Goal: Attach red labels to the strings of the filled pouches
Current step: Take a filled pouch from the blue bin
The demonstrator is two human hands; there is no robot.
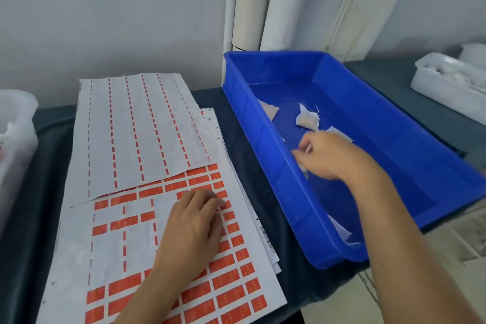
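Observation:
A sheet of red labels [228, 279] lies on the dark table in front of me. My left hand [193, 229] rests on it, fingers curled, with the fingertips at a label near the sheet's right edge. To the right stands a blue bin [410, 166] with a few white filled pouches [307, 119] in it. My right hand [327, 156] is inside the bin and blurred; its fingers pinch a white pouch [305, 172] that shows just below them.
A used label sheet [136, 129] with only red strips left overlaps the far end of the label sheet. A white tub [15, 123] stands at the left edge, a white tray [447, 79] at the far right. White pipes [252, 2] run up the wall behind.

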